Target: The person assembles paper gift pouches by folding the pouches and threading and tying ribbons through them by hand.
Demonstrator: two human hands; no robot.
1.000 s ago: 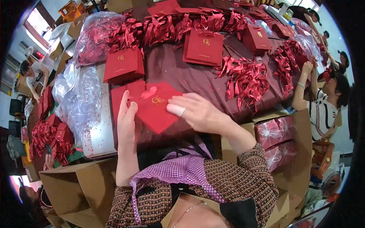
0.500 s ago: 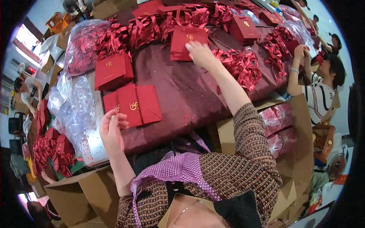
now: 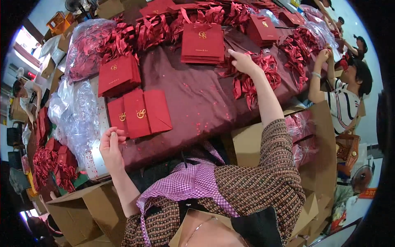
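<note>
My left hand (image 3: 112,145) hovers by the table's near left edge, beside two overlapping red paper gift bags (image 3: 157,110) lying flat with gold lettering. Its fingers are loosely bent, and nothing shows in them. Farther off, my right hand (image 3: 245,63) reaches over a heap of red ribbon (image 3: 263,68). The index finger stretches toward the right edge of a stack of red gift bags (image 3: 202,44), just short of it; the other fingers are partly hidden beneath the hand. Another bag stack (image 3: 118,76) lies left, beyond the two bags.
Ribbon bundles (image 3: 154,31) line the table's far side. A clear plastic bag of red ribbon (image 3: 88,53) and crumpled clear plastic (image 3: 78,105) lie left. A cardboard box (image 3: 325,152) holding wrapped red packs stands at my right. A person in a striped top (image 3: 343,99) works beyond it.
My right hand has left the far bag stack and moved right, over the ribbon heap. My left hand has drawn slightly nearer to me and left, away from the two bags.
</note>
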